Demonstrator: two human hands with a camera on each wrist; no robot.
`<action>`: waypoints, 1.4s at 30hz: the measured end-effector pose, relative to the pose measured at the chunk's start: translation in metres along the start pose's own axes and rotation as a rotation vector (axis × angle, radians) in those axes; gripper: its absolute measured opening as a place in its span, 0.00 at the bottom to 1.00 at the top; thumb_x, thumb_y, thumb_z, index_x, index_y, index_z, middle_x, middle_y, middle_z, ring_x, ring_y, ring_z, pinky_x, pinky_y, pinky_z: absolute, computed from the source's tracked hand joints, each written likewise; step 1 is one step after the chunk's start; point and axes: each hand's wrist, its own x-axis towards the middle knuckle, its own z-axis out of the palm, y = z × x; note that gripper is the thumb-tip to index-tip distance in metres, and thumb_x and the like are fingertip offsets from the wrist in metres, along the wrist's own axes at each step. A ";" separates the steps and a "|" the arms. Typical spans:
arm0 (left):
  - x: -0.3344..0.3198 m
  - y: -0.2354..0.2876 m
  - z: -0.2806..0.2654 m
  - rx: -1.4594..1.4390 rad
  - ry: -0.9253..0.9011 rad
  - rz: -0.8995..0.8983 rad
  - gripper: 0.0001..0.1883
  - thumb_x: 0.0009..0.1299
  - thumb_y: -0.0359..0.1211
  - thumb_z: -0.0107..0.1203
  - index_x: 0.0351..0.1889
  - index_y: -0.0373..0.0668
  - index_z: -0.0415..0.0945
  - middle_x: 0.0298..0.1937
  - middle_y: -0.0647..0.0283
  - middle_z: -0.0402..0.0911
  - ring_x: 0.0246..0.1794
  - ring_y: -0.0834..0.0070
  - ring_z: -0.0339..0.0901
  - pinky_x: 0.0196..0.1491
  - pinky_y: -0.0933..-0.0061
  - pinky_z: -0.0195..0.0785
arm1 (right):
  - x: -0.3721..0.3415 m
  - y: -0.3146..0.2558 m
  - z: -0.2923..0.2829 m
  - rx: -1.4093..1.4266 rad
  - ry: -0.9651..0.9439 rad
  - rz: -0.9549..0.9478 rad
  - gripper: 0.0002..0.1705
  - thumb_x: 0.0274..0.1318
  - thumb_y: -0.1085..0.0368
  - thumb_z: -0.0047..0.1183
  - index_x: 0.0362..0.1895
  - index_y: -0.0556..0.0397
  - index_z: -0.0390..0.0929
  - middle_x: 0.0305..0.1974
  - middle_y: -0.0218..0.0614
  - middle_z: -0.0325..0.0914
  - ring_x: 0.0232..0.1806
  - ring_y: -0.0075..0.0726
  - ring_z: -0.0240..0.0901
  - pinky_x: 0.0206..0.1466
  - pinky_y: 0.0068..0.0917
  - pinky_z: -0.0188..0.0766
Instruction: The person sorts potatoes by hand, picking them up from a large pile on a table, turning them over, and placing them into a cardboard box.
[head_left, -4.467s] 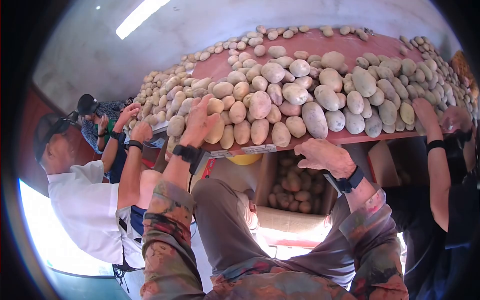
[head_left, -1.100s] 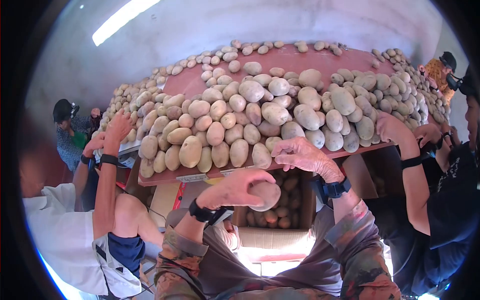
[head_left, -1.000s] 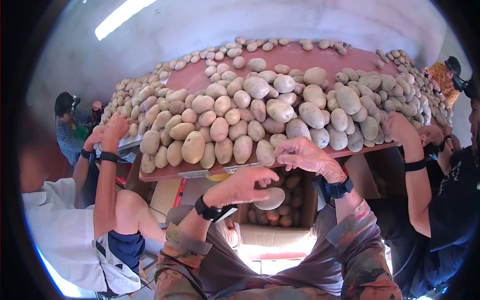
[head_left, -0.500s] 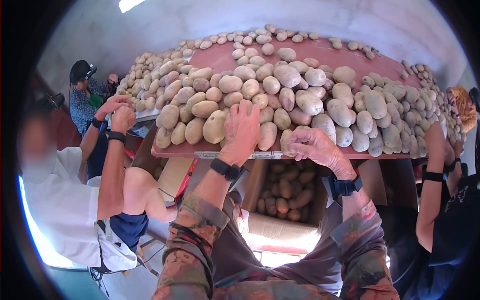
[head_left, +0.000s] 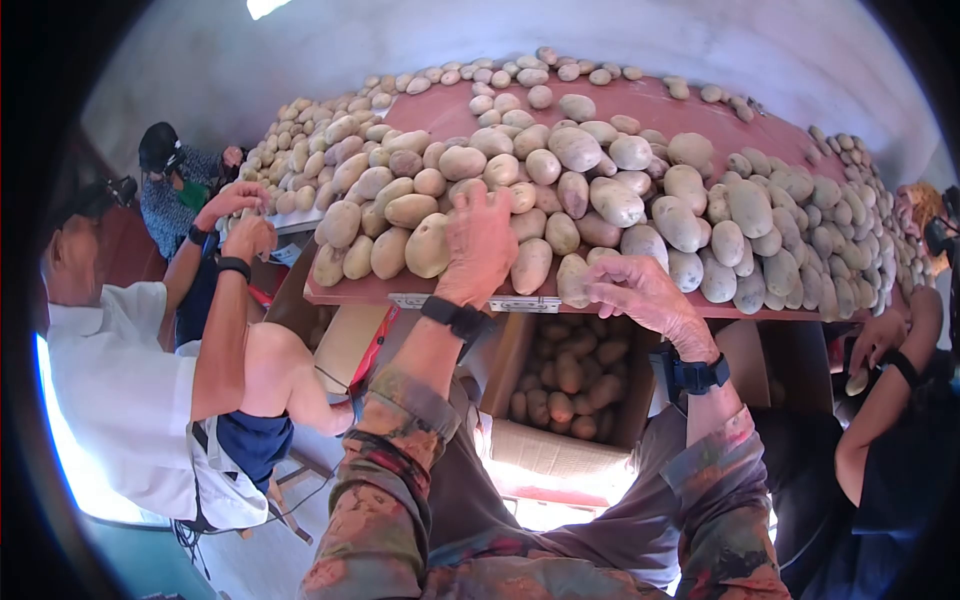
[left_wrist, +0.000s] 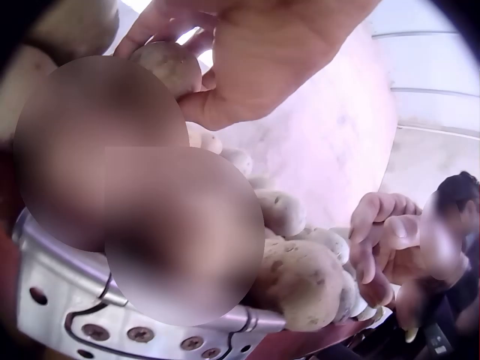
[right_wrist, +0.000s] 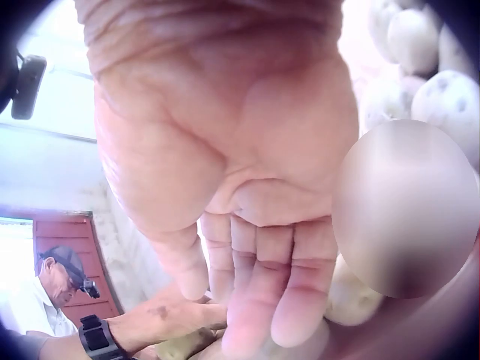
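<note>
Potatoes (head_left: 575,150) lie heaped on a red table (head_left: 350,290). The left hand (head_left: 480,245) reaches over the heap's front rows; in the left wrist view this hand (left_wrist: 255,60) has its fingers and thumb round a potato (left_wrist: 169,67). Near the table's front edge hovers the right hand (head_left: 645,295), beside a potato (head_left: 573,280). In the right wrist view the right hand (right_wrist: 232,165) shows an empty palm, its fingers loosely bent. Whether its fingertips touch a potato, I cannot tell.
Below the table edge stands a cardboard box (head_left: 555,450) holding potatoes. Metal hinges (head_left: 520,303) line the edge. A person in a white shirt (head_left: 120,400) sits at the left, another person in dark clothes (head_left: 900,450) at the right.
The left hand let go of a potato above the box, then moved up to the heap. Since the last earlier frame both hands have barely moved. At the right, a neighbour's hand has come down off the heap.
</note>
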 end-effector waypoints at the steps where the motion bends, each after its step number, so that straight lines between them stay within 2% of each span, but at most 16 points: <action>1: -0.001 0.002 -0.007 -0.005 -0.002 0.014 0.19 0.57 0.28 0.61 0.48 0.43 0.74 0.49 0.54 0.71 0.51 0.50 0.72 0.46 0.55 0.75 | -0.001 0.000 -0.001 0.004 0.014 0.002 0.11 0.62 0.62 0.59 0.42 0.56 0.81 0.32 0.27 0.79 0.29 0.21 0.78 0.34 0.20 0.75; 4: -0.005 0.001 -0.031 -0.580 -0.112 0.043 0.20 0.58 0.29 0.60 0.51 0.43 0.78 0.47 0.56 0.77 0.47 0.58 0.77 0.48 0.60 0.72 | -0.004 -0.003 -0.006 0.031 0.080 -0.064 0.09 0.63 0.64 0.56 0.41 0.56 0.80 0.31 0.27 0.78 0.29 0.21 0.77 0.35 0.20 0.75; 5: -0.008 0.003 -0.040 -0.587 -0.118 0.050 0.20 0.58 0.29 0.60 0.51 0.43 0.78 0.47 0.56 0.77 0.47 0.58 0.77 0.48 0.60 0.72 | -0.003 -0.001 -0.007 0.032 0.089 -0.058 0.09 0.63 0.64 0.56 0.41 0.56 0.80 0.31 0.27 0.78 0.29 0.21 0.77 0.35 0.20 0.75; 7: -0.014 0.011 -0.061 -1.036 -0.746 -0.033 0.20 0.59 0.30 0.60 0.51 0.42 0.79 0.46 0.58 0.79 0.45 0.66 0.77 0.48 0.67 0.71 | 0.000 0.006 -0.009 0.054 0.104 -0.101 0.09 0.62 0.64 0.56 0.42 0.57 0.80 0.31 0.27 0.78 0.29 0.20 0.77 0.35 0.20 0.76; 8: -0.020 0.014 -0.056 -1.041 -0.756 -0.032 0.20 0.59 0.30 0.60 0.51 0.42 0.79 0.46 0.58 0.79 0.45 0.66 0.77 0.48 0.67 0.71 | 0.000 0.007 -0.009 0.049 0.112 -0.092 0.10 0.62 0.65 0.57 0.42 0.58 0.80 0.31 0.28 0.78 0.29 0.21 0.77 0.36 0.21 0.76; 10: -0.033 0.023 -0.039 -1.000 -0.665 0.353 0.19 0.61 0.32 0.61 0.52 0.41 0.79 0.45 0.59 0.81 0.41 0.72 0.77 0.47 0.71 0.70 | -0.002 0.004 -0.008 0.039 0.114 -0.076 0.10 0.62 0.65 0.57 0.42 0.58 0.80 0.31 0.28 0.78 0.29 0.21 0.77 0.36 0.21 0.76; 13: -0.050 0.034 -0.029 -1.010 -0.737 0.288 0.17 0.61 0.36 0.63 0.47 0.40 0.81 0.41 0.53 0.83 0.41 0.62 0.81 0.48 0.68 0.72 | 0.000 0.001 -0.005 0.034 0.102 -0.062 0.10 0.62 0.65 0.57 0.43 0.59 0.80 0.31 0.28 0.78 0.29 0.21 0.76 0.35 0.22 0.77; 18: -0.069 0.045 -0.020 -0.918 -0.816 0.298 0.19 0.62 0.37 0.65 0.48 0.39 0.79 0.40 0.57 0.81 0.41 0.63 0.80 0.46 0.67 0.72 | 0.005 0.005 -0.001 0.031 0.095 -0.023 0.09 0.61 0.66 0.58 0.43 0.57 0.80 0.29 0.27 0.78 0.28 0.20 0.76 0.35 0.21 0.77; 23: -0.069 0.037 -0.012 -0.876 -0.578 0.325 0.16 0.63 0.34 0.65 0.47 0.39 0.79 0.39 0.57 0.80 0.39 0.63 0.80 0.43 0.65 0.73 | 0.007 0.005 0.003 0.064 0.078 0.033 0.08 0.62 0.66 0.57 0.42 0.55 0.80 0.29 0.26 0.78 0.28 0.18 0.75 0.34 0.19 0.75; 25: -0.057 0.034 -0.026 -0.905 -0.284 0.196 0.12 0.64 0.32 0.64 0.44 0.40 0.80 0.40 0.55 0.81 0.39 0.64 0.80 0.43 0.64 0.74 | 0.008 0.005 0.004 0.078 0.077 0.060 0.07 0.62 0.65 0.57 0.41 0.55 0.80 0.30 0.25 0.78 0.28 0.18 0.75 0.33 0.18 0.75; 27: -0.044 0.018 -0.046 -0.549 -0.113 0.251 0.10 0.63 0.28 0.62 0.42 0.39 0.81 0.41 0.53 0.81 0.41 0.62 0.80 0.46 0.65 0.74 | 0.008 0.006 0.003 0.049 0.084 -0.003 0.07 0.64 0.65 0.56 0.40 0.54 0.79 0.30 0.24 0.77 0.28 0.17 0.74 0.33 0.17 0.74; 28: -0.042 0.007 -0.040 -0.548 -0.006 0.083 0.10 0.62 0.27 0.61 0.41 0.38 0.81 0.42 0.53 0.82 0.43 0.60 0.80 0.48 0.64 0.73 | 0.010 0.013 0.001 0.030 0.065 -0.040 0.07 0.65 0.64 0.55 0.39 0.55 0.79 0.30 0.23 0.77 0.28 0.16 0.74 0.33 0.16 0.73; 29: -0.034 -0.007 -0.040 -0.517 0.143 0.155 0.11 0.62 0.28 0.60 0.42 0.37 0.81 0.43 0.52 0.82 0.46 0.55 0.79 0.52 0.62 0.71 | 0.009 0.012 0.001 0.012 0.072 -0.042 0.07 0.65 0.65 0.54 0.39 0.55 0.79 0.30 0.23 0.76 0.28 0.16 0.74 0.32 0.16 0.72; 31: -0.032 -0.030 -0.043 -0.226 0.201 0.070 0.17 0.62 0.34 0.62 0.49 0.42 0.79 0.48 0.51 0.79 0.51 0.52 0.75 0.53 0.55 0.70 | 0.012 0.017 0.001 -0.008 0.077 -0.075 0.08 0.65 0.64 0.55 0.40 0.55 0.80 0.30 0.22 0.77 0.28 0.16 0.74 0.32 0.16 0.72; 36: -0.041 -0.068 -0.035 -0.056 -0.129 -0.117 0.31 0.62 0.37 0.64 0.65 0.45 0.70 0.56 0.47 0.75 0.56 0.47 0.74 0.57 0.53 0.69 | 0.011 0.013 0.000 -0.112 0.121 -0.074 0.10 0.64 0.61 0.55 0.41 0.54 0.81 0.29 0.24 0.78 0.28 0.18 0.76 0.32 0.17 0.70; 42: -0.042 -0.071 -0.033 -0.069 -0.159 -0.100 0.35 0.61 0.38 0.65 0.68 0.48 0.67 0.55 0.48 0.75 0.56 0.48 0.75 0.56 0.52 0.71 | 0.014 0.015 0.000 -0.119 0.123 -0.098 0.11 0.64 0.61 0.55 0.43 0.54 0.82 0.29 0.25 0.79 0.29 0.19 0.77 0.33 0.18 0.72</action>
